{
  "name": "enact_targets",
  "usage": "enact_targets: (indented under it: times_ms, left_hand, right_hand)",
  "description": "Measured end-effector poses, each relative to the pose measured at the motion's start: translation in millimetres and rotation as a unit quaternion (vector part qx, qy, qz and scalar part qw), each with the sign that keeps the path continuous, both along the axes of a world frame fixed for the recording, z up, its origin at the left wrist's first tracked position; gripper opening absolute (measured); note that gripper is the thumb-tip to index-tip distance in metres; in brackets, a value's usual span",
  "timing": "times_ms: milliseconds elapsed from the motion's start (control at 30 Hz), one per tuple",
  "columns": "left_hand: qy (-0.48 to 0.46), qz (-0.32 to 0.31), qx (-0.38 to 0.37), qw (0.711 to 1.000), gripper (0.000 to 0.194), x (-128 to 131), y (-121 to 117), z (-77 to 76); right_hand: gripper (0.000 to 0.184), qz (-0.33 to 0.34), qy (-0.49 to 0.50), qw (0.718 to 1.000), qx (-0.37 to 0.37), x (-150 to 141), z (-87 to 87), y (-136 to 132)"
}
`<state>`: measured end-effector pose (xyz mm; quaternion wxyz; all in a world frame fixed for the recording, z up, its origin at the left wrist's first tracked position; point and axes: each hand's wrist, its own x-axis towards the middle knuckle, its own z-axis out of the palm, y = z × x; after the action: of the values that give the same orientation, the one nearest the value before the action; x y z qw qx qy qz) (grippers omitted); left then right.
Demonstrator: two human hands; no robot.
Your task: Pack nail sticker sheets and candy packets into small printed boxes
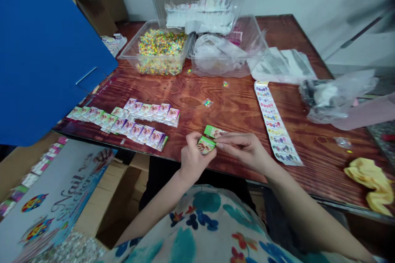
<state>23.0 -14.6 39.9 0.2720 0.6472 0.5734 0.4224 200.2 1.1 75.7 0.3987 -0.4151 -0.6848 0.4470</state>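
My left hand (194, 159) is closed around a small green nail sticker box (205, 145) with a picture of painted nails, just over the table's front edge. Thumb and fingers of my right hand (243, 148) are pinched at the right end of this same box; any small item between them is hidden. Right behind my hands lies a second green box (212, 131), flat on the table. Two overlapping rows of similar boxes, a front row (135, 130) and a back row (154, 110), are spread to the left in white, purple, green and pink.
A plastic bin of small colourful packets (160, 51) stands at the back beside a bin with clear bags (216, 55). To the right lie a sticker strip (276, 125) and a yellow cloth (372, 181). A blue panel (52, 49) juts in from the left.
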Motion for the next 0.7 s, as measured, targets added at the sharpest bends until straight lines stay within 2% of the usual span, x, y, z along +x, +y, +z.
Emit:
enact_targets:
  times_ms: [100, 200, 300, 400, 500, 600, 700]
  left_hand:
    - [-0.008, -0.011, -0.021, 1.000, 0.048, 0.9, 0.9, 6.3]
    - [-0.031, -0.020, -0.052, 0.998, 0.050, 2.1, 1.7, 11.9]
    - [-0.081, -0.048, -0.098, 0.991, 0.052, 3.1, 1.6, 15.0]
    - [-0.148, -0.098, -0.134, 0.975, 0.050, 3.4, 1.6, 15.8]
    - [-0.183, -0.120, -0.151, 0.964, 0.049, 2.5, 2.7, 16.0]
    - [-0.167, -0.127, -0.159, 0.965, 0.048, 0.8, 4.5, 17.2]
    - [-0.102, -0.123, -0.171, 0.972, 0.048, -0.3, 5.1, 21.1]
  right_hand:
    - [0.020, 0.019, -0.018, 1.000, 0.004, 2.1, 5.2, 2.9]
    - [0.021, 0.009, -0.041, 0.999, 0.030, 2.3, 4.9, 4.7]
    - [0.021, 0.017, -0.070, 0.990, 0.119, 5.8, -0.4, 5.1]
    - [0.031, 0.066, -0.101, 0.970, 0.211, 12.9, -4.5, 4.7]
    - [0.037, 0.087, -0.127, 0.955, 0.253, 18.7, -3.1, 4.4]
    - [0.035, 0.091, -0.141, 0.947, 0.274, 20.1, 3.0, 3.9]
    - [0.030, 0.094, -0.172, 0.934, 0.298, 19.3, 8.8, 2.8]
